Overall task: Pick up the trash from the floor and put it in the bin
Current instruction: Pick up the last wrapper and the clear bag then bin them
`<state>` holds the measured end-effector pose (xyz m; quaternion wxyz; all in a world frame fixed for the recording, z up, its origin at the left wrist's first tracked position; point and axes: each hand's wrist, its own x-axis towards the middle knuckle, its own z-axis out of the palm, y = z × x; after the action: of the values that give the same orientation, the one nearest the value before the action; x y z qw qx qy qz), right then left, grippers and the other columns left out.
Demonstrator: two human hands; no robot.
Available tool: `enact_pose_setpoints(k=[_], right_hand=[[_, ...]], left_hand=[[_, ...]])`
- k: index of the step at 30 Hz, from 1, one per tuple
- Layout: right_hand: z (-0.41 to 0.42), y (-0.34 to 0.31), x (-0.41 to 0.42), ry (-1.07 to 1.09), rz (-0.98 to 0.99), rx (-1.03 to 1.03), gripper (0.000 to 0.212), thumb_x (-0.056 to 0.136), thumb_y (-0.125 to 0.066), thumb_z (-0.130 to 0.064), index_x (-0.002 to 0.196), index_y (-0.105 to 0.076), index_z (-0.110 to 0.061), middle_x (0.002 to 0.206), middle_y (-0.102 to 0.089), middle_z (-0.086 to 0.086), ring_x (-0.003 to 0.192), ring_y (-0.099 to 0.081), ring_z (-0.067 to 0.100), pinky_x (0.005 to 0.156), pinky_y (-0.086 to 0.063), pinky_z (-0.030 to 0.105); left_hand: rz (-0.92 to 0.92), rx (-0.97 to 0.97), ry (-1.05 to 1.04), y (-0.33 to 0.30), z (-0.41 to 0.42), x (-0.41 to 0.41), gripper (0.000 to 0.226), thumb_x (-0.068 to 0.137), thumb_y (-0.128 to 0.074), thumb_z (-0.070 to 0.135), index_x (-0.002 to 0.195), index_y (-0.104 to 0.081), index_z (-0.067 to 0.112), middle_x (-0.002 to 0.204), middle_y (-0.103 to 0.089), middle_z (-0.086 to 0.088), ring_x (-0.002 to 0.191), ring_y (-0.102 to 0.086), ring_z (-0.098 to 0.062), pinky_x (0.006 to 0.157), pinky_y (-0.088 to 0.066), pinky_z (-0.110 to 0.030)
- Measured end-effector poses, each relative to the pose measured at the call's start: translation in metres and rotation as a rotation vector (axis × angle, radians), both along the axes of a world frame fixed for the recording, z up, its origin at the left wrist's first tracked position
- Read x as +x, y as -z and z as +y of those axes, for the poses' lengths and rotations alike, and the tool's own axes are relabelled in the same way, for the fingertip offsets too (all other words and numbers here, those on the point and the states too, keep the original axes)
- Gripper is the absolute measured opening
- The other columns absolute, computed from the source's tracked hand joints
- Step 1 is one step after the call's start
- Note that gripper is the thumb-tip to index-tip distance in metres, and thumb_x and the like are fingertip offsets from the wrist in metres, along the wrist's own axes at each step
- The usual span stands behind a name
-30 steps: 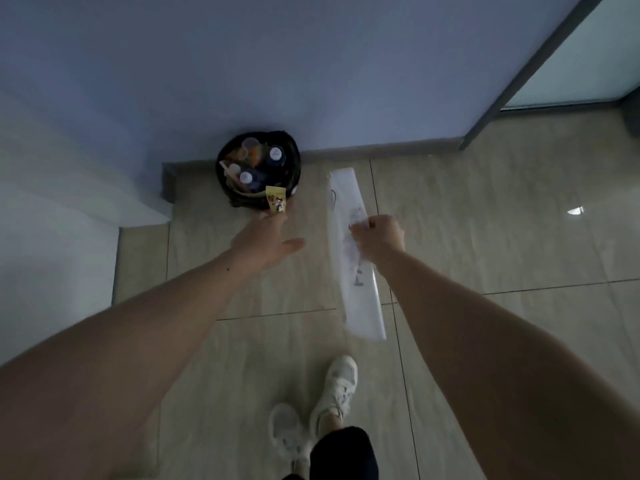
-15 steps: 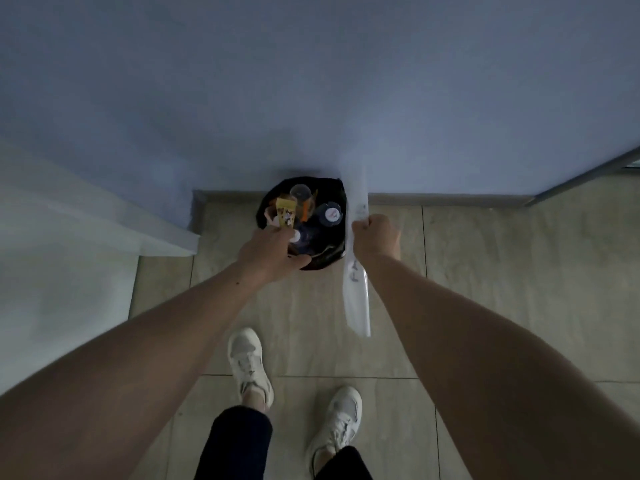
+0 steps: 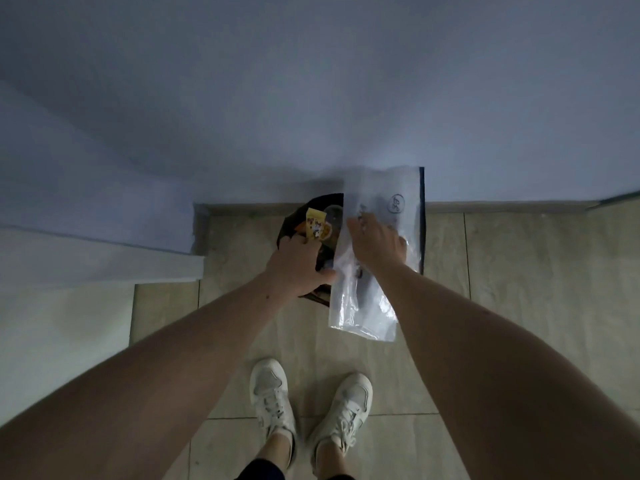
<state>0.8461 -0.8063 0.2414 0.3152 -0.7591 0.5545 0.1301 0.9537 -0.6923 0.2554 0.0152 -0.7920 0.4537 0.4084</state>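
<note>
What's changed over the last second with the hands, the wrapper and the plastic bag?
The person walked up to the bin and now stands over it. The left hand carried the yellow wrapper over the opening; the right hand brought the clear plastic bag across it, now face-on. Both are still gripped; nothing dropped yet.

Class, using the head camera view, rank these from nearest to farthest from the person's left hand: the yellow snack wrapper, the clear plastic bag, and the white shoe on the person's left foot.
Measured from the left hand:
1. Yellow snack wrapper: pinched at its fingertips, over the bin.
2. Clear plastic bag: just to its right, held by the right hand.
3. Left white shoe: well below, on the floor tiles.
</note>
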Motion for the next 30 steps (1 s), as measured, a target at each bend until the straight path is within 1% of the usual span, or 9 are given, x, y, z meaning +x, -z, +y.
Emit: enact_pose_setpoints(k=[2, 4, 6, 9, 12, 17, 20, 24, 30], right_hand=[[-0.003, 0.012, -0.002, -0.035, 0.026, 0.063, 0.043, 0.099, -0.02, -0.041, 0.119, -0.051, -0.018, 0.114, -0.059, 0.011, 0.111, -0.052, 0.026, 0.094, -0.034, 0.041], [-0.005, 0.021, -0.006, -0.079, 0.05, 0.125, 0.044, 0.1, -0.018, -0.038, 0.127, -0.048, -0.019, 0.127, -0.056, 0.014, 0.12, -0.049, 0.027, 0.099, -0.033, 0.043], [-0.007, 0.029, -0.009, -0.133, 0.067, 0.177, 0.046, 0.101, -0.018, -0.038, 0.135, -0.044, -0.021, 0.139, -0.05, 0.011, 0.13, -0.043, 0.028, 0.105, -0.03, 0.044], [-0.006, 0.043, -0.01, -0.179, 0.047, 0.216, 0.049, 0.1, -0.015, -0.041, 0.138, -0.041, -0.023, 0.149, -0.042, 0.006, 0.138, -0.037, 0.025, 0.113, -0.025, 0.048], [-0.004, 0.056, -0.01, -0.184, 0.025, 0.214, 0.045, 0.1, -0.016, -0.038, 0.129, -0.048, -0.024, 0.142, -0.048, 0.005, 0.135, -0.04, 0.024, 0.112, -0.027, 0.046], [-0.012, 0.071, -0.007, -0.261, 0.123, 0.185, 0.044, 0.098, -0.021, -0.037, 0.124, -0.053, -0.024, 0.132, -0.056, 0.005, 0.126, -0.049, 0.027, 0.108, -0.033, 0.045], [-0.016, 0.074, -0.004, -0.486, 0.265, 0.156, 0.049, 0.094, -0.04, -0.035, 0.141, -0.043, -0.025, 0.144, -0.045, 0.002, 0.134, -0.038, 0.028, 0.11, -0.031, 0.047], [-0.016, 0.075, -0.004, -0.617, 0.368, 0.062, 0.053, 0.095, -0.038, -0.031, 0.147, -0.036, -0.021, 0.151, -0.037, 0.004, 0.138, -0.031, 0.027, 0.11, -0.026, 0.045], [-0.019, 0.046, -0.005, -0.642, 0.308, -0.026, 0.041, 0.091, -0.056, -0.024, 0.132, -0.054, -0.019, 0.131, -0.057, 0.005, 0.124, -0.049, 0.027, 0.1, -0.037, 0.04]], left_hand=[[0.002, 0.018, 0.02, 0.016, -0.003, 0.002, 0.055, 0.067, -0.044, 0.075, 0.086, -0.043, 0.024, 0.103, -0.057, -0.006, 0.104, -0.052, -0.032, 0.086, -0.049, -0.046], [-0.006, 0.018, 0.035, 0.027, -0.006, 0.002, 0.065, 0.071, -0.047, 0.073, 0.107, -0.052, 0.019, 0.122, -0.053, -0.008, 0.112, -0.048, -0.033, 0.09, -0.048, -0.047], [-0.015, -0.014, 0.026, 0.036, -0.01, -0.001, 0.075, 0.079, -0.05, 0.067, 0.137, -0.043, 0.02, 0.148, -0.032, -0.008, 0.129, -0.036, -0.036, 0.099, -0.043, -0.051], [-0.009, -0.012, 0.036, 0.048, -0.014, -0.007, 0.073, 0.09, -0.043, 0.06, 0.15, -0.026, 0.023, 0.16, 0.002, 0.004, 0.142, -0.018, -0.037, 0.105, -0.038, -0.054], [-0.068, -0.018, 0.095, 0.057, -0.015, -0.013, 0.061, 0.097, -0.034, 0.05, 0.15, -0.02, 0.024, 0.16, -0.012, 0.005, 0.142, -0.022, -0.03, 0.109, -0.032, -0.054], [-0.176, -0.022, 0.07, 0.079, -0.013, -0.018, 0.045, 0.095, -0.038, 0.041, 0.136, -0.034, 0.022, 0.143, -0.044, -0.003, 0.138, -0.029, -0.032, 0.111, -0.024, -0.052], [-0.33, -0.008, 0.233, 0.085, -0.012, -0.016, 0.046, 0.094, -0.04, 0.039, 0.138, -0.039, 0.025, 0.142, -0.045, -0.001, 0.135, -0.032, -0.028, 0.112, -0.023, -0.051], [-0.446, 0.019, 0.385, 0.084, -0.012, -0.015, 0.049, 0.096, -0.037, 0.038, 0.143, -0.035, 0.025, 0.144, -0.041, 0.0, 0.134, -0.032, -0.026, 0.114, -0.016, -0.054], [-0.388, 0.079, 0.361, 0.054, -0.014, -0.012, 0.056, 0.095, -0.039, 0.041, 0.148, -0.023, 0.032, 0.149, -0.028, -0.009, 0.14, -0.023, -0.03, 0.112, -0.019, -0.053]])
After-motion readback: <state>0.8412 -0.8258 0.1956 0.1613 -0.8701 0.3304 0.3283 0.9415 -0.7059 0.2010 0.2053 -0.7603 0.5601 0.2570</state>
